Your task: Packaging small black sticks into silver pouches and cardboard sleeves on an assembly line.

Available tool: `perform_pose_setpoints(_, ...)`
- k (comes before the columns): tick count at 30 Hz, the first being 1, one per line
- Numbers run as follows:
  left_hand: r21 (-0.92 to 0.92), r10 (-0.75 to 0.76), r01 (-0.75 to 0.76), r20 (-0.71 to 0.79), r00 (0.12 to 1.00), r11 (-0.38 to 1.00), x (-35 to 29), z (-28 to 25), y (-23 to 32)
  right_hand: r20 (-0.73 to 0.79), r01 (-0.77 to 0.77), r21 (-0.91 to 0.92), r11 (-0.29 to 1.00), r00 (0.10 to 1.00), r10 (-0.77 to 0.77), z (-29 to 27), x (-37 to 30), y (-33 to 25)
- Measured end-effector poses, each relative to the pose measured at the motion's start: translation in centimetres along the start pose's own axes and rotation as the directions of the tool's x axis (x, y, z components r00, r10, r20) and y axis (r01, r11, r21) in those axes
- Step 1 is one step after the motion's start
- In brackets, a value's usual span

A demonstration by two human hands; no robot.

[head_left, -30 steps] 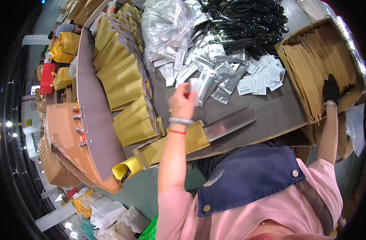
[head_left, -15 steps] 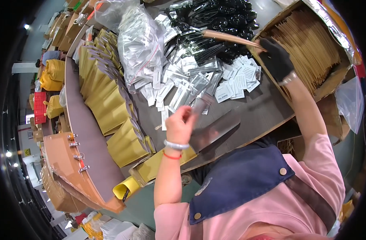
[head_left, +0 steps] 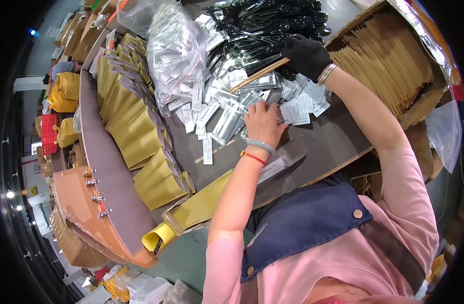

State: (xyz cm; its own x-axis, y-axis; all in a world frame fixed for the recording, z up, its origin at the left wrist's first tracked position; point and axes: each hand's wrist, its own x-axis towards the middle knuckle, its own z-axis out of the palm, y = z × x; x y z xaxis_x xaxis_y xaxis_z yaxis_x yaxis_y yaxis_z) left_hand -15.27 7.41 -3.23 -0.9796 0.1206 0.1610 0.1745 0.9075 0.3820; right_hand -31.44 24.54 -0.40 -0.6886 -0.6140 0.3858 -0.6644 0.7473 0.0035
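My right hand (head_left: 307, 57), in a black glove, is closed on one end of a thin brown chopstick-like wooden stick (head_left: 260, 75); whether it is one or a pair I cannot tell. The stick's far end lies over the silver and white packets (head_left: 228, 121). Bare, with fingers apart, my left hand (head_left: 264, 121) rests over those packets, its fingertips touching them. Just right of it lie small white square cards or sachets (head_left: 299, 107). In front of the left hand, a long clear trough (head_left: 295, 154) holds a white packet (head_left: 272, 168). Black plastic cutlery (head_left: 272, 25) is heaped beyond.
At the right stands a cardboard box (head_left: 412, 109) filled with brown sticks (head_left: 389, 58). A clear bag of packets (head_left: 176, 55) is at the back left. Gold pouches (head_left: 133, 119) stand in a row on the left. A gold chute (head_left: 201, 202) runs along the table's near edge.
My right hand has moved left from beside the box, bringing the stick over the packets. My left hand has shifted right and forward onto the packets. A white packet now lies in the trough.
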Motion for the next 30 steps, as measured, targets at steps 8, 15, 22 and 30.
perform_pose_setpoints(8,0.034,0.136,-0.135,-0.045,0.990,0.990,-0.4,0.3,0.1,-0.111,-0.102,0.380,0.919,0.982,0.155,-3.6,-1.6,-1.1)
perform_pose_setpoints(15,0.000,0.044,-0.044,0.062,0.997,0.999,0.3,0.0,0.5,-0.069,-0.179,0.502,0.846,0.967,0.245,-6.2,-3.6,-3.8)
perform_pose_setpoints(22,-0.121,0.017,-0.012,0.041,0.999,0.993,-1.4,-2.2,0.6,-0.079,-0.169,0.616,0.769,0.958,0.274,-6.9,-5.9,-4.8)
perform_pose_setpoints(30,0.017,-0.121,0.120,0.122,0.985,0.993,-12.4,-8.0,-0.2,0.131,-0.093,0.708,0.700,0.991,0.000,-4.6,-11.3,-9.7)
